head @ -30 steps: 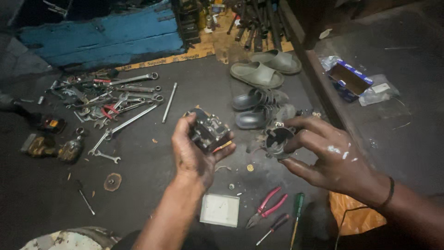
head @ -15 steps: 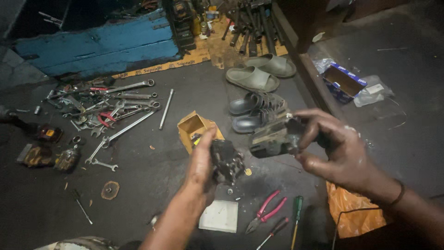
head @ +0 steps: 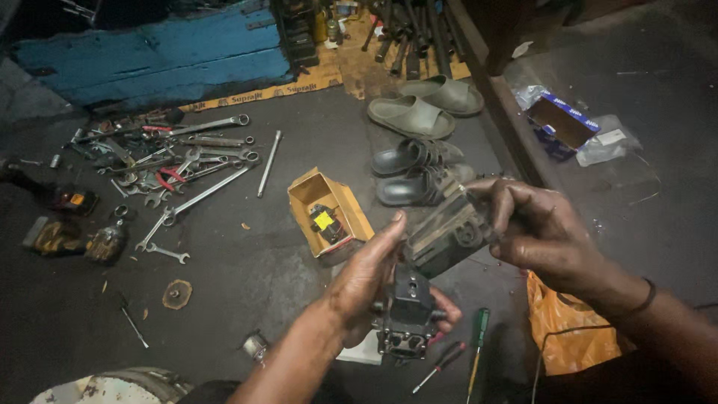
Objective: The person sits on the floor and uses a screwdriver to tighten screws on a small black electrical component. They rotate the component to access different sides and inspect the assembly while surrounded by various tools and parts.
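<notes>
Gripping dark engine parts, left hand (head: 366, 280) and right hand (head: 542, 232) partly hide both pieces.

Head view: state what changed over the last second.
The left hand lowered its dark metal part toward the body. The right hand raised its grey housing above that part. The open cardboard box, hidden before, now shows. Each hand kept its piece; the wrenches and sandals stayed put.
</notes>
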